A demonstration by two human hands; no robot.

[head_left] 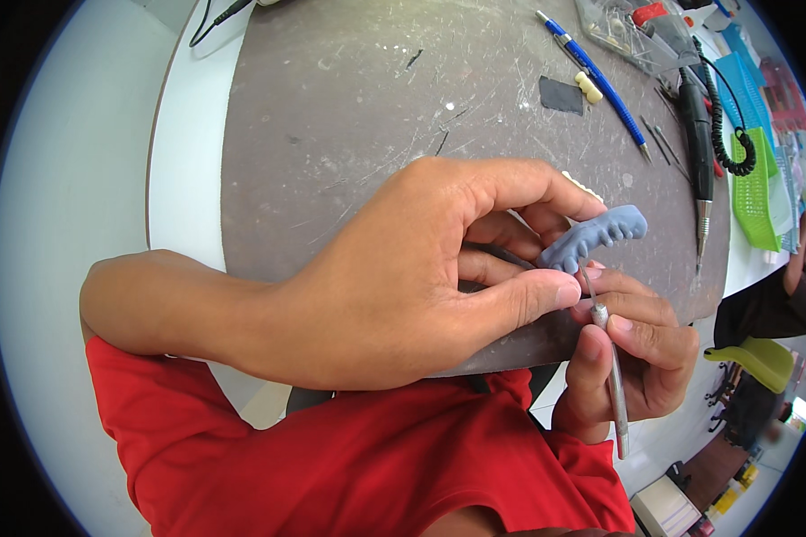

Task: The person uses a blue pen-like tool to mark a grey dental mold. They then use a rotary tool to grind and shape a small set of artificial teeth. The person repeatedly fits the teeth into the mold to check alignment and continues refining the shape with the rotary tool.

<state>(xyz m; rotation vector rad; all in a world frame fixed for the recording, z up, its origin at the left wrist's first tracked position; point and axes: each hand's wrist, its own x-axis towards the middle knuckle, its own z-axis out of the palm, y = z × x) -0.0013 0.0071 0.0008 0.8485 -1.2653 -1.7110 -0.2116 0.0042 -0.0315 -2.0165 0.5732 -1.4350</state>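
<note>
My left hand (421, 268) is closed around one end of a blue-grey dental model (605, 229), a curved piece with a row of tooth stumps along its near side. Between the thumb and fingers of my right hand (654, 345) is a slim metal scalpel-like knife (615, 385). Its thin blade points up and meets, or nearly meets, a stump near my left thumb. Some right fingertips lie under the model. Behind the model, a cream toothed strip (582, 185) shows partly past my left index finger.
A scratched brown board (322, 116) covers the worktop. Beyond my hands lie a dark square (561, 95), cream tooth pieces (588, 88), a blue mechanical pencil (604, 88) and a black corded handpiece (697, 134). Green basket (754, 197) and clear box (627, 36) stand right; another person sits beyond.
</note>
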